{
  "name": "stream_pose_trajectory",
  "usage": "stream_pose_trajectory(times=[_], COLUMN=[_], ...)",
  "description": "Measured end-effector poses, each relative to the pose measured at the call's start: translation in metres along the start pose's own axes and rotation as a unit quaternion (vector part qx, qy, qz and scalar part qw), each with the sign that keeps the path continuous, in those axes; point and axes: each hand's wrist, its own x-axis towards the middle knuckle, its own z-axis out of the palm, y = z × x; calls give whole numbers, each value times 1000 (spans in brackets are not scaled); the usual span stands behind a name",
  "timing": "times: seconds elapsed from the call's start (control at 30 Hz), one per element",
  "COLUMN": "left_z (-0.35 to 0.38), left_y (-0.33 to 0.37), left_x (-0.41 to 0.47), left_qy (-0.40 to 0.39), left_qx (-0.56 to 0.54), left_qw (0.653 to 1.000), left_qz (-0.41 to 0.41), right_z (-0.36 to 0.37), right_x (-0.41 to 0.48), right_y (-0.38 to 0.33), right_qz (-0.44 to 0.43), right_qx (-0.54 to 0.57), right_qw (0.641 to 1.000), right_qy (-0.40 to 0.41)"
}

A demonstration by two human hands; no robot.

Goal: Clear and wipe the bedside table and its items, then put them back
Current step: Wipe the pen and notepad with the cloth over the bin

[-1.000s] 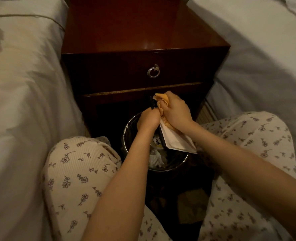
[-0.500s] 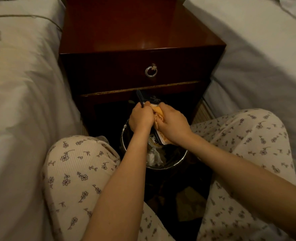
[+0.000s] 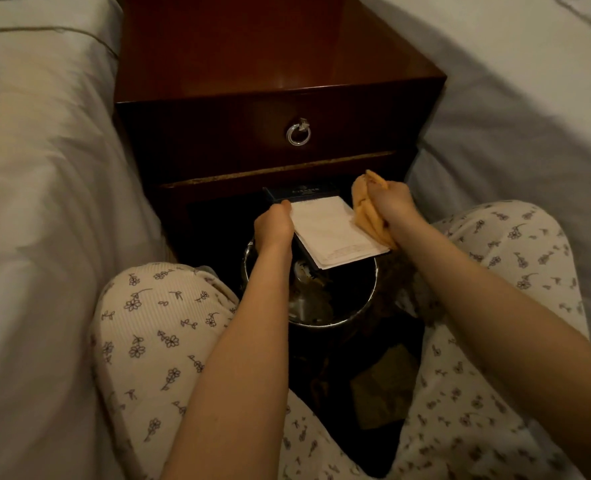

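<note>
Grips the notepad by its left edge in the left hand, fingers curled on it, holding it face up over the waste bin in front of the bedside table; clutches the bunched orange cloth in the right hand, at the notepad's right edge. Differs from half a second ago, with both hands then huddled together and the cloth pressed on the notepad: now drawn apart, baring the white sheet. Suggests this item's wipe is about done, with its return to the tabletop still ahead.
</note>
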Motion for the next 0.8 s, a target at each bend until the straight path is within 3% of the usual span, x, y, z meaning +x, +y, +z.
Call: stream_pose_trajectory(times=[0.13,0.23,0.4,0.57,0.67,0.8], left_z=[3,0,5,11,10,7], left_y=[2,5,-2,-6,-10,-16], left_x=[-1,0,-1,-11,-12,-19], left_qy=[-88,-86,-93,-191,-280,-341], left_qx=[26,84,238,179,96,-56], left_qw=[996,993,967,965,953,938], left_qz=[-3,-8,-1,-28,-68,-26], right_z=[-7,-4,-1,3,6,15], right_x=[-3,-13,-17,-27,-32,-40], right_y=[-9,-7,-11,-10,-10,-4], right_qz=[94,96,47,-47,-36,-34], right_qx=[168,145,129,108,167,193], right_qw=[977,974,983,980,965,955], right_qy=[-87,-143,-120,-161,-201,-221])
